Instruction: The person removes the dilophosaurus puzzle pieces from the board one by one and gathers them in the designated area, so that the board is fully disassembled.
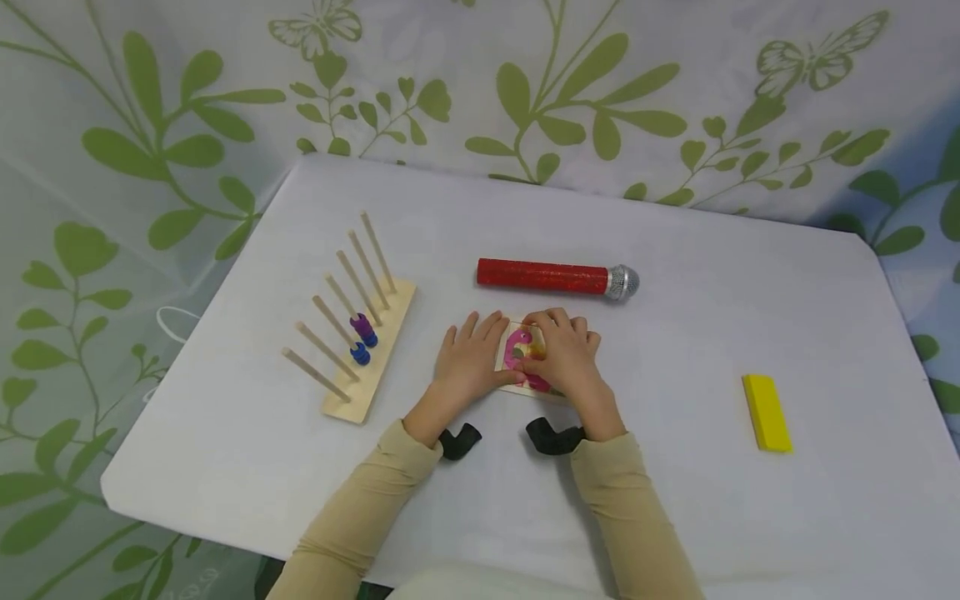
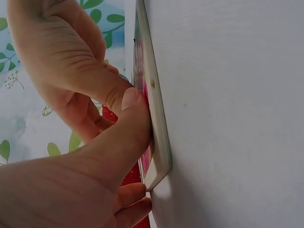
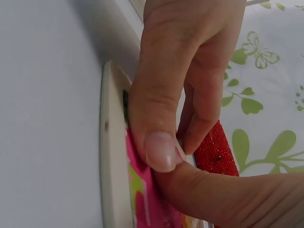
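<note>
A small wooden picture puzzle (image 1: 517, 343) with a pink dinosaur lies flat in front of the person, between both hands. My left hand (image 1: 468, 362) rests along its left side, fingers extended near the upper left corner and thumb laid on the picture. From the other side my right hand (image 1: 566, 358) grips the puzzle with bent fingers toward its far edge and its thumb (image 3: 160, 151) on the pink picture. The two thumbs meet or nearly meet, as the right wrist view shows. The right part of the picture is hidden under the right hand.
Left stands a wooden peg board (image 1: 372, 398) with several upright rods and a few blue and purple pieces. Beyond the hands lies a red microphone (image 1: 543, 275). A yellow block (image 1: 767, 412) lies far right. Black curved pieces (image 1: 460, 442) sit by the wrists.
</note>
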`<state>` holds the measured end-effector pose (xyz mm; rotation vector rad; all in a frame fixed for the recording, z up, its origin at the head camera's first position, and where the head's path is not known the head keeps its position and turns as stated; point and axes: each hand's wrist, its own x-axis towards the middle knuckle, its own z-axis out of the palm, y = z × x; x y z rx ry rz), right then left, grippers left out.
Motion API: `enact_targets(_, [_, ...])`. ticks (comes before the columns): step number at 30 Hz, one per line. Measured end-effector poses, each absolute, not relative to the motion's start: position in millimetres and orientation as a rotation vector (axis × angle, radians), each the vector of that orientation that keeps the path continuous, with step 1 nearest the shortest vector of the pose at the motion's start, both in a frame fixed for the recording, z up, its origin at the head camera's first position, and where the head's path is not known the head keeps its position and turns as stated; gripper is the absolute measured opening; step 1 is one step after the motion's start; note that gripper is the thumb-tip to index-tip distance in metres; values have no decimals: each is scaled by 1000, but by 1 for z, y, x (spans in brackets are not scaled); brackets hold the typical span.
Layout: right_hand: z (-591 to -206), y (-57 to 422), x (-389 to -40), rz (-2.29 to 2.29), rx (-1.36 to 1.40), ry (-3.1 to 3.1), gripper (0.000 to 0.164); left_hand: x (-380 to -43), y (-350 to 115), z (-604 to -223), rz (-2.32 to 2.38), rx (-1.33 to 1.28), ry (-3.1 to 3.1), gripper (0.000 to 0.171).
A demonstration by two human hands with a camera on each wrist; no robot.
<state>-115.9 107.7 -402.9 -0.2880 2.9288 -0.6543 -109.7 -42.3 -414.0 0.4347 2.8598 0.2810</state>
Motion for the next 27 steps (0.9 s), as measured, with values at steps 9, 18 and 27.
enact_targets(9, [-407,112,-122,-752,-426,2890,57,-109,-43,-412,281,416,2834,86])
enact_targets(18, [-405,112,-129,-917,-455,2801,53,-108,-44,-410,267,429,2825,86])
enact_targets(27, [-410,120,-128,-1174,-371,2705,37,-106,-40,-408,224,430,2800,89])
